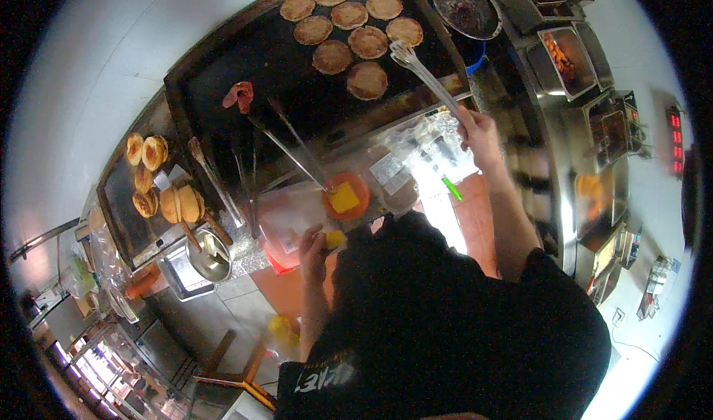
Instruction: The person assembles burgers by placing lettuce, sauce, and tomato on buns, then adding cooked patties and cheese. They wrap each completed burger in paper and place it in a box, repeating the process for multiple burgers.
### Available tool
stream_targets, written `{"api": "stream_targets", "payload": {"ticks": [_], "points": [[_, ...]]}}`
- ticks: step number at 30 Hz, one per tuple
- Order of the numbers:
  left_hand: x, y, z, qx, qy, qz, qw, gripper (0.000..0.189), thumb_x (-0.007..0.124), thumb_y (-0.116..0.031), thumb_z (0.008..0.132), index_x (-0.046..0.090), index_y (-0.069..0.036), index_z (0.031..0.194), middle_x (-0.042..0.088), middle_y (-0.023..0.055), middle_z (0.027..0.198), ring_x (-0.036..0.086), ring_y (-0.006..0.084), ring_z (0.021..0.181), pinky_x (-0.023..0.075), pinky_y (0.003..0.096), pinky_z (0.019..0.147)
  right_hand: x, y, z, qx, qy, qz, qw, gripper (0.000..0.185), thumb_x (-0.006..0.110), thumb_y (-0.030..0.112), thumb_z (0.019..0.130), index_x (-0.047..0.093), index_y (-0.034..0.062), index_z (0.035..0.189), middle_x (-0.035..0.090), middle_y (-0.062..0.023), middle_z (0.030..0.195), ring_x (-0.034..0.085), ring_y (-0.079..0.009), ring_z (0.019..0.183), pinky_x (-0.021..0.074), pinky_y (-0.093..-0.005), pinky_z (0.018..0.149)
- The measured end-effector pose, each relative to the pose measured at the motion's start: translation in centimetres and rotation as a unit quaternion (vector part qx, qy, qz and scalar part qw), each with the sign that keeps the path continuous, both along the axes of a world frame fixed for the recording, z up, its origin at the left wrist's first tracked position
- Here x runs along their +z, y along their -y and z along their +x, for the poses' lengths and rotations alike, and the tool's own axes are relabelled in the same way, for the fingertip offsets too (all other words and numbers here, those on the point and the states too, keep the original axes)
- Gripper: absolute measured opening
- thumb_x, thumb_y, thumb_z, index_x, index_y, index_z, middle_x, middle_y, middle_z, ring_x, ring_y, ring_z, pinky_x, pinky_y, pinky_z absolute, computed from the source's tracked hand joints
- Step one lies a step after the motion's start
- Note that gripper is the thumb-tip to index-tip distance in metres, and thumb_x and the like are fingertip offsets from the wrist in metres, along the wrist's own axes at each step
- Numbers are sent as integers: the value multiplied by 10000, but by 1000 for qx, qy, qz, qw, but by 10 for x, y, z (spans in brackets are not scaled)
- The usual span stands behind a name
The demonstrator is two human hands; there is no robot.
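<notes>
My right hand (480,136) is closed around the handle of metal tongs (431,77). The tongs' tips are beside a browned round patty (405,31) at the griddle's right edge; I cannot tell whether they touch. Several more patties (349,15) lie on the large dark griddle (223,47). Low in front of my body, my left hand (312,253) pinches a small yellow piece (334,240), likely cheese. Just above that hand, a yellow square slice (343,198) rests on an orange round dish (363,189). Pink meat strips (238,97) lie on the griddle's left part.
Other tongs (217,183) lean along the griddle's front edge. At left, toasted buns (154,151) sit on a smaller griddle (120,208), beside a metal bowl (209,269). A green slim object (451,188) lies near my right forearm. Metal food pans (568,63) line the right side.
</notes>
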State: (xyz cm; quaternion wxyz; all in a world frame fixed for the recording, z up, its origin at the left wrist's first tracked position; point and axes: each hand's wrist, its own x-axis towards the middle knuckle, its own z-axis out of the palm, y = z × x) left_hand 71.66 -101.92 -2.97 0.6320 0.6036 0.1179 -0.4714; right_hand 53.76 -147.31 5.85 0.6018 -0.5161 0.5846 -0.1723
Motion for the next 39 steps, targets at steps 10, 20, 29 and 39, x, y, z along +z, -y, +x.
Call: {"api": "stream_targets", "payload": {"ticks": [10, 20, 29, 39], "points": [[-7, 12, -13, -33, -4, 0, 999, 382, 695, -196, 1008, 606, -38, 1345, 665, 150, 1177, 708, 279, 1045, 616, 401, 879, -9, 37, 25, 212, -114, -564, 790, 307, 731, 305, 977, 732, 72, 1177, 763, -152, 1003, 713, -342, 720, 556, -429, 573], [2, 16, -29, -13, -9, 14, 1000, 399, 672, -200, 1027, 585, -25, 1375, 671, 159, 1201, 707, 266, 1060, 617, 382, 895, -18, 23, -16, 57, -77, -166, 982, 362, 738, 346, 1004, 750, 7, 1130, 698, -38, 764, 575, -103, 598, 502, -316, 556], [-1, 6, -37, 11, -20, 33, 999, 380, 665, -189, 1026, 596, -12, 1355, 695, 172, 1217, 712, 270, 1058, 616, 377, 876, -5, 16, 4, 99, -166, -332, 923, 338, 742, 296, 998, 775, 5, 1167, 664, -27, 686, 529, -63, 599, 433, -259, 544], [-1, -17, -46, 75, -13, 14, 997, 367, 699, -219, 1012, 621, -38, 1321, 701, 109, 1124, 680, 184, 944, 557, 295, 760, 35, -32, 218, 348, -14, -467, 813, 347, 719, 368, 969, 768, 44, 1085, 741, -196, 817, 736, -373, 738, 577, -450, 654]]}}
